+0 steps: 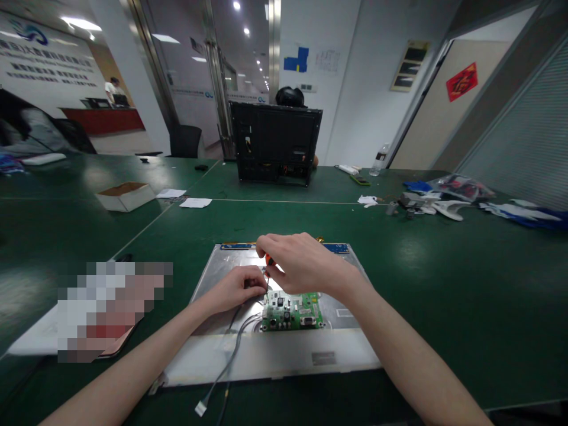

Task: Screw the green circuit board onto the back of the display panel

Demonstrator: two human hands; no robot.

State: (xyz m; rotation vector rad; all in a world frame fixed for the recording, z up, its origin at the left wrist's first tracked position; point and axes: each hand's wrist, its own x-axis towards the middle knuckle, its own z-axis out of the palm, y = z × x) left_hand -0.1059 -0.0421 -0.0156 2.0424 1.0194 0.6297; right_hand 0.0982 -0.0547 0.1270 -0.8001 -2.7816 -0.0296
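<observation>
A screwdriver [270,260] with an orange and black handle is gripped in my right hand [306,264], its shaft pointing down at the upper left corner of a green circuit board [293,312]. My left hand [243,286] is closed, thumb and fingers pinched together beside the screwdriver's tip; whatever they hold is too small to make out. Under both hands lies a flat silver display panel [208,281], with the board on its back. Grey cables [238,349] run from the board's left side over the panel's near edge to a white connector [200,407].
On the green table [444,307], a blurred-out item [106,313] lies left of the panel. Farther off are an open cardboard box [126,198] and white papers [196,203]. A black monitor housing [276,145] stands opposite, a person partly behind it. Tools and bags [461,186] lie right.
</observation>
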